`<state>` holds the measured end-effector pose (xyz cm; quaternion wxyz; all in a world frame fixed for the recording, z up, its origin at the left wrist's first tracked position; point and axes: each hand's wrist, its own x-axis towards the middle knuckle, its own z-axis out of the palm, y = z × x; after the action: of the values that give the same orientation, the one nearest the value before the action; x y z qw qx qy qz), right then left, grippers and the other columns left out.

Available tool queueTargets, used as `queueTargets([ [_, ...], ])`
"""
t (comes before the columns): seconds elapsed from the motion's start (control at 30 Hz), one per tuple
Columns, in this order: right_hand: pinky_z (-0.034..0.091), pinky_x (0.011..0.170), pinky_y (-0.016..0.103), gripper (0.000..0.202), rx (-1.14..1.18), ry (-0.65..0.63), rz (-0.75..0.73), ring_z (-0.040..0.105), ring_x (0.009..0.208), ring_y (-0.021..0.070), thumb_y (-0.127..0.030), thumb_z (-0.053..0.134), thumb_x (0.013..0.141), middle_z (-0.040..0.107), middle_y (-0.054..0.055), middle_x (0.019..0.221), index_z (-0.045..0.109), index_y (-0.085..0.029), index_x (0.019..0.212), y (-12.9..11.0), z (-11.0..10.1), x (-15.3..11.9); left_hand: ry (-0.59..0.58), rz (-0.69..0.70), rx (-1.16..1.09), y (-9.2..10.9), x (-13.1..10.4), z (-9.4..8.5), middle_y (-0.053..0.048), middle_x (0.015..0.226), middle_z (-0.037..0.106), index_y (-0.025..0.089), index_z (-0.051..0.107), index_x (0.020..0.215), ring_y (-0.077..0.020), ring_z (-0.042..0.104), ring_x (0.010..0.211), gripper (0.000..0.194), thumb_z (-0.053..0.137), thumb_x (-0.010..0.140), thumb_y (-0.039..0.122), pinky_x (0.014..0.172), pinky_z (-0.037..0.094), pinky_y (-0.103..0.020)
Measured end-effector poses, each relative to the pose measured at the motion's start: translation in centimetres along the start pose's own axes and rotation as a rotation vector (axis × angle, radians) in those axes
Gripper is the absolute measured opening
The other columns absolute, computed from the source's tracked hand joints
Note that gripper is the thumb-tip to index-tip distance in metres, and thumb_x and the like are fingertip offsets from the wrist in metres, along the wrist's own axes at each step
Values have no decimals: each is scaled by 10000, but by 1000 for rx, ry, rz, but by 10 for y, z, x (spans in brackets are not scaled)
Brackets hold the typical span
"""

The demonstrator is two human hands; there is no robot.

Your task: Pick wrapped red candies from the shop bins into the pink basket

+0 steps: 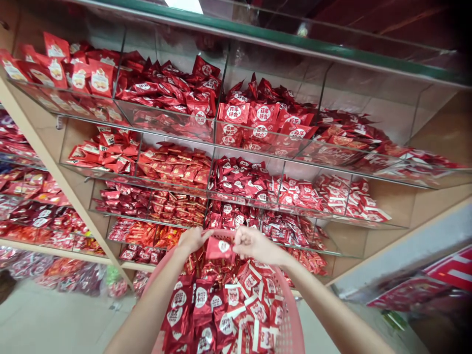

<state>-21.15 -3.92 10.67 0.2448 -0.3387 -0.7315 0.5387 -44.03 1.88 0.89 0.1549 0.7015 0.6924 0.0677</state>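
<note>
A pink plastic basket (293, 314) full of red candy packets (224, 322) stands in front of me at the bottom of the view. My left hand (191, 241) is closed at its far rim, thumb lying along the edge. Just right of it, a single red packet (220, 248) with a white oval label hangs at the inside of the rim. My right hand (254, 245) is closed in a pinch at this packet's right edge. Inside the basket, dark red packets lie on the left and red-and-white ones on the right.
Ahead are tiered glass-fronted shelves (258, 130) filled with red packets in divided bins. A wooden post (55, 169) separates another packed shelf unit on the left. Bagged packets (66, 275) lie low at the left. A red-and-white box (453, 268) stands at the right.
</note>
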Motion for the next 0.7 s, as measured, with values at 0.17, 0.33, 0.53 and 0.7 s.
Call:
queueTargets([
  [0.17, 337, 440, 175, 110, -249, -311, 244, 479, 506, 73, -143, 568, 714, 506, -51, 606, 469, -172, 751, 30, 16, -9, 26, 15, 19, 1, -2, -1, -142, 897, 686, 169, 630, 887, -277, 632, 852, 787, 136, 709, 756, 705, 454, -341],
  [0.33, 302, 459, 166, 151, -694, -539, 230, 433, 546, 65, -61, 524, 647, 525, -42, 687, 543, -173, 747, 24, 35, -10, 23, 19, 28, 1, -3, -3, -155, 906, 682, 161, 630, 902, -286, 627, 869, 794, 130, 715, 749, 718, 453, -353],
  [0.53, 314, 447, 179, 245, -925, -749, 248, 432, 521, 85, -68, 506, 613, 534, -38, 679, 618, -192, 792, 24, 61, 5, 26, 21, 28, 1, -2, -1, -152, 921, 680, 165, 629, 911, -290, 625, 879, 790, 132, 716, 748, 709, 457, -354],
  [0.7, 316, 450, 179, 343, -956, -692, 274, 465, 560, 98, -57, 532, 596, 568, -25, 754, 614, -207, 893, 25, 70, 16, 39, 31, 19, -1, -1, 1, -150, 908, 681, 166, 632, 885, -288, 628, 863, 788, 133, 713, 750, 701, 456, -352],
])
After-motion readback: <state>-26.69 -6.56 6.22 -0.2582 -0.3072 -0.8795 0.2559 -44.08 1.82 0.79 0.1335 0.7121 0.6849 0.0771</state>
